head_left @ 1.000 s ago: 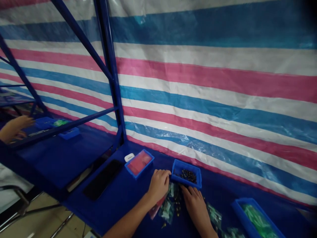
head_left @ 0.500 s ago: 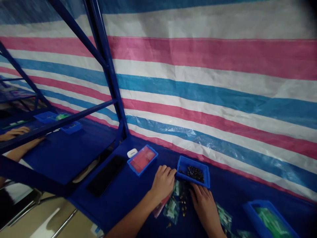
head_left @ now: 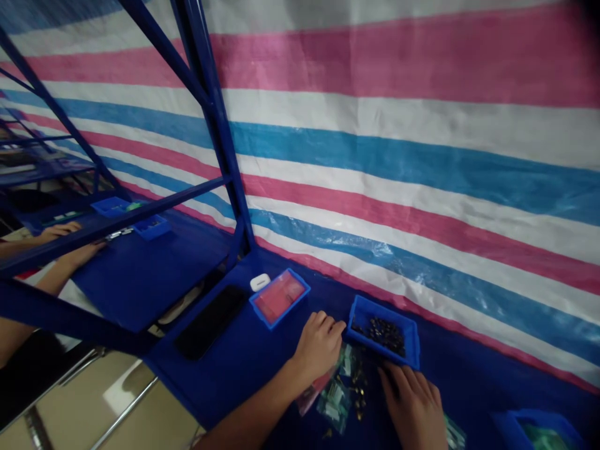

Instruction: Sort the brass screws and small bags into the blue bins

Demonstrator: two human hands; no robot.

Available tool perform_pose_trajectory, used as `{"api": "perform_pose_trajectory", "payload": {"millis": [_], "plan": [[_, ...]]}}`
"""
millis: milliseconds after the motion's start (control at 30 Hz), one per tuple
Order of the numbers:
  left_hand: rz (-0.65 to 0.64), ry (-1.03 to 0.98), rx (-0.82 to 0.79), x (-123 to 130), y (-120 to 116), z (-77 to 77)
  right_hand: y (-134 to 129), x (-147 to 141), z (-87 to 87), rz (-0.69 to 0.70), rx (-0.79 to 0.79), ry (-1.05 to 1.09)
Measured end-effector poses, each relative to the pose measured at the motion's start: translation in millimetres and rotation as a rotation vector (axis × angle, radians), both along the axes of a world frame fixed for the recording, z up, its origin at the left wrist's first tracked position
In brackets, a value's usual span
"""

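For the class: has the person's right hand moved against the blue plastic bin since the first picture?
Yes: the right hand has slid rightward along the front edge of the blue plastic bin, away from its left corner.

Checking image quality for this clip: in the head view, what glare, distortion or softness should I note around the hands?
Head view: the wide lens bows the pink, white and blue woven tarp; glare streaks its lower blue stripe; the top right corner falls dark; the left hand and right hand look reasonably sharp, but the small dark parts in the blue plastic tray blur together.
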State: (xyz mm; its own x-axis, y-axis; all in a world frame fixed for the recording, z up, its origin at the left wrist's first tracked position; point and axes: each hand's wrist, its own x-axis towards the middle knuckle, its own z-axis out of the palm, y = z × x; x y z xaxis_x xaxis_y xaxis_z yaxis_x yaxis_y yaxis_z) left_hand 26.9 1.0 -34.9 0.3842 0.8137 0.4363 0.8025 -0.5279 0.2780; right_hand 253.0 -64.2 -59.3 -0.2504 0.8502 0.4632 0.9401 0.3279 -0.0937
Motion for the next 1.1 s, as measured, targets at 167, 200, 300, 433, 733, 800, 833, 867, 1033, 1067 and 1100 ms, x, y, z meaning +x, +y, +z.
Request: {"api": "perform_pose_trajectory", "payload": {"millis": [167, 200, 300, 433, 733, 800, 833, 867, 1033, 1067, 1100], "plan": [[-0.008, -0.010, -0.005, 0.0, -0.8, 2.1, -4.5, 3.7, 3.4, -0.097, -0.056, -0.022], [-0.011, -0.018, -0.003, 0.0, -1.3, 3.0, -4.6, 3.7, 3.9, -0.097, -0.064, -0.028], [-0.016, -0.058, 0.014, 0.3, -3.4, 6.3, -3.8, 1.6, 5.4, -0.086, -0.084, -0.019], [-0.028, -0.109, 0.030, 1.0, -7.1, 11.1, 0.2, -7.0, 6.9, -0.145, -0.065, -0.001], [-0.074, -0.207, 0.001, 6.7, -18.6, 16.3, 7.3, -20.3, 10.4, -0.196, -0.014, -0.037], [-0.082, -0.211, 0.006, 7.1, -20.1, 16.8, 6.4, -20.3, 11.1, -0.160, -0.012, -0.032], [-0.081, -0.214, 0.010, 7.2, -20.6, 16.9, 6.0, -20.3, 11.2, -0.143, -0.010, -0.030], [-0.076, -0.218, 0.014, 7.1, -20.9, 16.9, 5.7, -20.4, 11.1, -0.124, -0.009, -0.029], [-0.040, -0.229, 0.018, 7.1, -20.2, 15.0, 5.8, -20.6, 8.2, -0.053, -0.047, -0.043], [-0.037, -0.234, 0.017, 7.2, -19.9, 14.5, 6.1, -20.6, 7.5, -0.053, -0.054, -0.042], [-0.038, -0.238, 0.016, 7.4, -19.8, 14.1, 6.5, -20.5, 7.0, -0.054, -0.057, -0.035]]}}
